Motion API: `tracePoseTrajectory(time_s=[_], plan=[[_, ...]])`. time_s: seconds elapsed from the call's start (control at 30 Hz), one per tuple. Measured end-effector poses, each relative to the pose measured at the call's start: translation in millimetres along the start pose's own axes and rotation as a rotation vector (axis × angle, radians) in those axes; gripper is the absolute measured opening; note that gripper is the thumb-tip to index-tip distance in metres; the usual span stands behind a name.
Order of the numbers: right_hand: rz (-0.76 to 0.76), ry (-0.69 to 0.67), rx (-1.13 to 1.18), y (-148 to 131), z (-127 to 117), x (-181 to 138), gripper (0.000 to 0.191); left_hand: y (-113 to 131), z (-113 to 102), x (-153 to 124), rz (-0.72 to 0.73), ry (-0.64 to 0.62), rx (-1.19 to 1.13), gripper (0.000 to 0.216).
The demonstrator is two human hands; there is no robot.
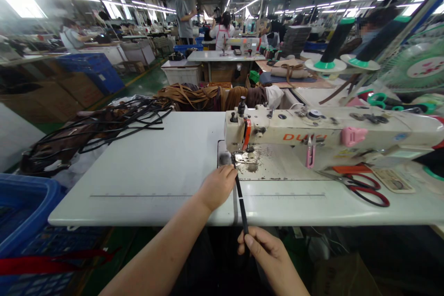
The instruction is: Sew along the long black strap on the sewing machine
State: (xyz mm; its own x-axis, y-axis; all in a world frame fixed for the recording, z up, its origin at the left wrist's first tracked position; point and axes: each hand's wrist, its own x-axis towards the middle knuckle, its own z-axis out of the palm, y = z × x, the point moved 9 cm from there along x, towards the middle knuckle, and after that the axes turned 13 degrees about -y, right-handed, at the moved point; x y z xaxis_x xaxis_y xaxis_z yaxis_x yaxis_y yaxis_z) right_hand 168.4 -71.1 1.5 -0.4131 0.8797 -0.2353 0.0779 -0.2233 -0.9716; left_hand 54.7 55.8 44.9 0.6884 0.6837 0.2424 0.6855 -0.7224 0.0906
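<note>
A narrow black strap (pixel 242 206) runs from under the presser foot (pixel 243 159) of a cream sewing machine (pixel 326 136) back over the table's front edge. My left hand (pixel 217 187) rests on the white table (pixel 156 171) just left of the needle, fingertips pressing the strap near the foot. Below the table edge, my right hand (pixel 268 254) pinches the strap's near end between thumb and fingers, holding it taut.
Red-handled scissors (pixel 364 188) lie right of the needle plate. A pile of black straps (pixel 104 125) covers the table's far left; brown straps (pixel 194 95) lie behind. A blue crate (pixel 24 212) sits at left. A fan (pixel 419 64) and thread cones (pixel 335 41) stand right. People work beyond.
</note>
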Motion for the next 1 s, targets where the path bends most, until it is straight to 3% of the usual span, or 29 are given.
tracePoseTrajectory(time_s=[0.73, 1.0], plan=[[-0.026, -0.041, -0.052, -4.6, 3.0, -2.0, 0.049, 2.3, 1.0, 1.4, 0.011, -0.027, 0.027, 0.015], [-0.027, -0.029, -0.057, -10.3, 1.8, -1.0, 0.050, -7.7, -1.4, 6.2, -0.082, -0.019, -0.133, 0.025]])
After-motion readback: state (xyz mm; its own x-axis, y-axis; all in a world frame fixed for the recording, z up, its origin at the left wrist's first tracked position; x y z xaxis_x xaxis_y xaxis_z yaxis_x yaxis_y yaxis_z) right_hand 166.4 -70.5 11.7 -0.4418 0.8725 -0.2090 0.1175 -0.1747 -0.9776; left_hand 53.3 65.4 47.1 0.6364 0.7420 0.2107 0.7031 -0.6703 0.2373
